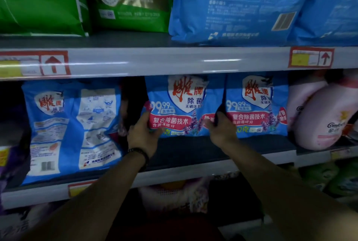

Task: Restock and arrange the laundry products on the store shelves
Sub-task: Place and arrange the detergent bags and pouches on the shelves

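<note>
A person's left hand and right hand, equally near, curl their fingers round the lower corners of a blue detergent bag. It stands upright between them, set back on the shelf, just beside a matching bag.

The blue bags below the shelf rail are crinkled, glossy plastic film. The rail itself is smooth and shiny (glare streaks run along it).
</note>
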Demonstrator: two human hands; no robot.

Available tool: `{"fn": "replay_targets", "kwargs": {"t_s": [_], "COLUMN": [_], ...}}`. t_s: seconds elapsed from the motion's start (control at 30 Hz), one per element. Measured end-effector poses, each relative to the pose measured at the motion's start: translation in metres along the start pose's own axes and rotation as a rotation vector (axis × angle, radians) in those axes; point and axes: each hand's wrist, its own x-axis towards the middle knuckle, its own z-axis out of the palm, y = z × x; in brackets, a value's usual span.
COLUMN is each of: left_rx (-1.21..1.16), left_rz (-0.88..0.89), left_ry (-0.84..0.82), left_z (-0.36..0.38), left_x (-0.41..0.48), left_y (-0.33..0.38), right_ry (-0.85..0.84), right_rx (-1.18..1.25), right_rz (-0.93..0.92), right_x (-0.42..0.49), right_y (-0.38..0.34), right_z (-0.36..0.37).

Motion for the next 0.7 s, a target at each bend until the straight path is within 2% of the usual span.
{"fn": "replay_targets", "kwargs": {"t_s": [0.07,0.17,0.23,0.3,0.4,0.53,0.7], "left_rx": [0.015,0.033,0.028,0.035,0.081,0.081,-0.030], "left_rz": [-0.115,-0.217,-0.229,-0.211,-0.201,-0.088,-0.077], "left_ry": [-0.016,-0.023,-0.033,0.030,0.176,0.115,-0.065], "left_z": [0.011,0.016,0.014,0.016,0.016,0.019,0.021], "left_x": [-0.004,-0.006,-0.004,-0.002,-0.006,-0.011,-0.015], "left_y": [-0.007,-0.019,-0.027,-0.032,-0.029,-0.032,-0.038], "right_ry": [0.000,0.020,0.126,0.234,0.246,0.220,0.154], "right_rx": [-0.101,-0.003,0.034,0.011,-0.154,-0.349,-0.326], "right_rz": [0.096,0.076,0.044,-0.046,-0.260,-0.372,-0.397], "right_x": [-0.002,-0.016,-0.025,-0.037,-0.045,-0.037,-0.037], "right_y": [0.002,0.005,0.013,0.019,0.025,0.027,0.028], "right_z": [0.018,0.037,0.045,0.054,0.067,0.068,0.066]}}
